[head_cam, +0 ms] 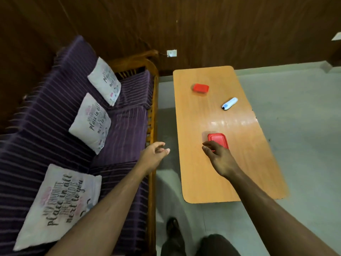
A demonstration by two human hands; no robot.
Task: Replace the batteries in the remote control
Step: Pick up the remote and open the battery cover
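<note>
A white and blue remote control (229, 103) lies on the far right part of a light wooden table (199, 174). One red lidded box (201, 88) sits at the far end. A second red box (217, 140) lies near the table's middle. My right hand (217, 156) hovers over the near edge of this second box, fingers spread and curled down, holding nothing. My left hand (154, 154) hangs in the air left of the table, over the gap by the sofa, its fingers loosely apart and empty.
A purple striped sofa (120, 133) with a wooden frame runs along the left, carrying three white printed cushions (90, 122). Grey floor (295, 126) surrounds the table. My legs and a dark shoe (172, 228) show at the bottom. Dark wood panelling forms the back wall.
</note>
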